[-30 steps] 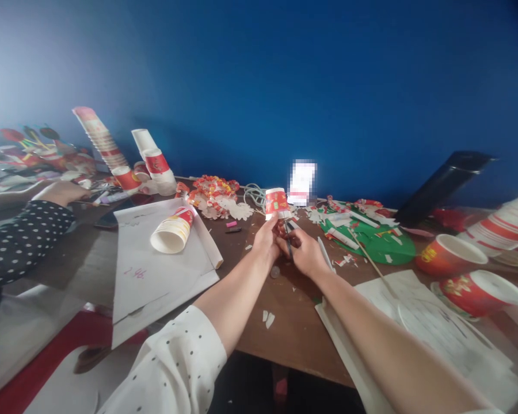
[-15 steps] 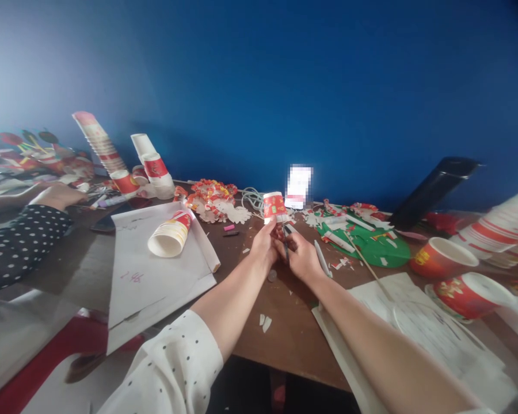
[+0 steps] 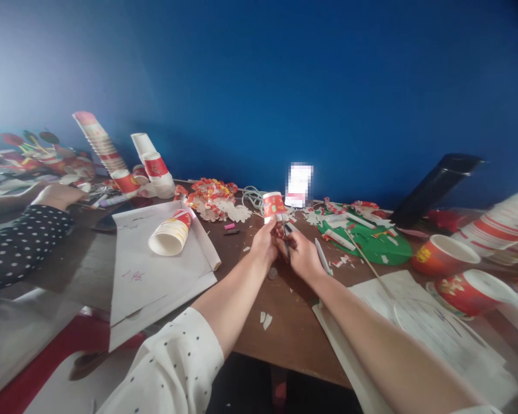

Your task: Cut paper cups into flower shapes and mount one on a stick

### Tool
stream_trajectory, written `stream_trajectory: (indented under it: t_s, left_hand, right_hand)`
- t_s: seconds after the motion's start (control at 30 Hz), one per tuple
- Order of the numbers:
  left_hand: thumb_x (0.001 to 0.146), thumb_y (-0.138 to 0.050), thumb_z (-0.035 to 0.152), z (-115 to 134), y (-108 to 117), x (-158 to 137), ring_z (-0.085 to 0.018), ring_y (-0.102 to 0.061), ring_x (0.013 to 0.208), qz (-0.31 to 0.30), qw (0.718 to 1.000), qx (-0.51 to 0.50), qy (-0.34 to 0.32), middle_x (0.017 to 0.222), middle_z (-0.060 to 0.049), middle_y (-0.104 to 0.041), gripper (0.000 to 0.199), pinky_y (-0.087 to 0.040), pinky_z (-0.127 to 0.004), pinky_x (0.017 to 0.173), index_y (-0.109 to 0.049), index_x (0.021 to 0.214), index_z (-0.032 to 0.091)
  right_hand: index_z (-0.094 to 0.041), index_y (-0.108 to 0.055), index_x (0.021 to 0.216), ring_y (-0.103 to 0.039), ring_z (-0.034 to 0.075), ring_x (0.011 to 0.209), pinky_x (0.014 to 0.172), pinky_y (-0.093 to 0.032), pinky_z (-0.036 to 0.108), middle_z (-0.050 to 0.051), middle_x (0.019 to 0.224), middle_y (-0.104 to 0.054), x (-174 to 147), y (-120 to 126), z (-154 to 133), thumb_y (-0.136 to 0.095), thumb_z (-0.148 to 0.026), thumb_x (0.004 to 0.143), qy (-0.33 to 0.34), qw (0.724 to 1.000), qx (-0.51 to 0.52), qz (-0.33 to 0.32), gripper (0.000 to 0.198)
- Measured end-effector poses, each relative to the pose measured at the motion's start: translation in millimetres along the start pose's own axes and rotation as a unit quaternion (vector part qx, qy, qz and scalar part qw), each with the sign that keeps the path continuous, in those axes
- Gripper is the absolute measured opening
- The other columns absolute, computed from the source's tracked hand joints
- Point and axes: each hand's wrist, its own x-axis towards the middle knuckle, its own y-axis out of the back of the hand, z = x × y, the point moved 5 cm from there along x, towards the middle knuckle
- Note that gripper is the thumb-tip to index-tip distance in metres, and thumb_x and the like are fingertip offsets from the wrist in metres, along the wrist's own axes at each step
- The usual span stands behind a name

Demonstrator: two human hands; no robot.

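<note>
My left hand point(image 3: 267, 238) is closed around the lower part of a small red-and-white paper cup point(image 3: 273, 206), held tilted above the table. Close against it, my right hand point(image 3: 300, 250) grips a dark, slim tool point(image 3: 288, 248), apparently scissors; fingers hide much of it. The two hands nearly touch just below the cup. Behind the cup a phone point(image 3: 299, 185) with a bright, blurred screen stands near the wall. A white marker point(image 3: 323, 257) lies right of my right hand, and small paper scraps point(image 3: 265, 319) are scattered on the brown tabletop point(image 3: 259, 339).
At left, a nested cup stack point(image 3: 169, 234) lies on a white paper sheet point(image 3: 164, 287). Cut paper pieces point(image 3: 216, 200) and a green sheet point(image 3: 384, 248) are at the back. Red cups point(image 3: 444, 256) stand at right. Another person's hand point(image 3: 58, 195) works at far left.
Both hands keep nearly the same place, with the cup and tool still held. The tool and right-hand fingers have shifted slightly. The view has moved a little.
</note>
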Motion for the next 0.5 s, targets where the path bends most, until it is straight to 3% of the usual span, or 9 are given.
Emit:
stream_trajectory:
  t_s: [0.2,0.5]
  left_hand:
    - [0.079,-0.067,0.028,-0.3,1.5,1.4,-0.008,-0.048,0.041,-0.008,1.000,0.009,0.009,0.052,0.000,-0.054,0.022,-0.039,-0.019,0.042,-0.058,0.068,0.011]
    - [0.084,-0.056,0.041,-16.1,2.0,3.4,-0.011,-0.041,0.028,-0.074,0.990,0.108,0.056,0.035,0.000,-0.045,0.039,-0.032,-0.023,0.035,-0.050,0.055,0.016]
  right_hand:
    - [-0.023,-0.059,0.080,-0.061,0.021,0.062,0.057,-0.045,0.029,0.003,0.068,-0.067,-0.4,-2.7,1.8,-0.060,-0.044,0.076,-0.013,1.000,0.019,-0.009,0.021]
    - [-0.020,-0.060,0.080,-0.057,0.016,0.055,0.054,-0.041,0.026,0.001,0.063,-0.064,1.8,7.7,-6.0,-0.058,-0.043,0.075,-0.034,0.999,0.012,0.028,0.023]
